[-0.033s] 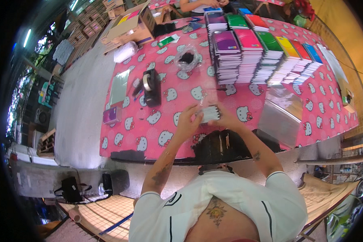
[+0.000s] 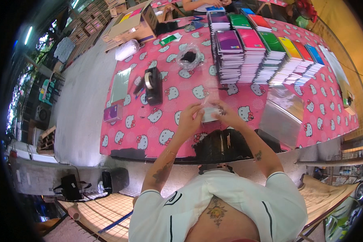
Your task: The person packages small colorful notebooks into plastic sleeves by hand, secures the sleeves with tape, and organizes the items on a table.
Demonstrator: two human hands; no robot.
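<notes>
A small block of little notebooks, its white page edges facing up (image 2: 209, 114), is between my hands near the table's front edge. Clear plastic wrap shows around its far end. My left hand (image 2: 190, 119) grips the left side, thumb against the pages. On the right side, the fingers of my right hand (image 2: 227, 115) curl over the end with the dark spirals and press on the plastic. Left of my hands lies a small purple notebook pack (image 2: 112, 113). A black tape dispenser (image 2: 153, 90) with a roll in it stands beyond.
Tall stacks of spiral notebooks (image 2: 230, 66) stand at the back right. Clear plastic sleeves (image 2: 281, 117) lie right of my hands, another clear sheet (image 2: 121, 85) at left. A crumpled plastic bag (image 2: 189, 57) and an open carton (image 2: 135, 24) are farther back. Across the table, another person's hands (image 2: 220, 3) work.
My right fingers have moved inward over the spiral end of the block, covering more of it. The whole view has shifted slightly.
</notes>
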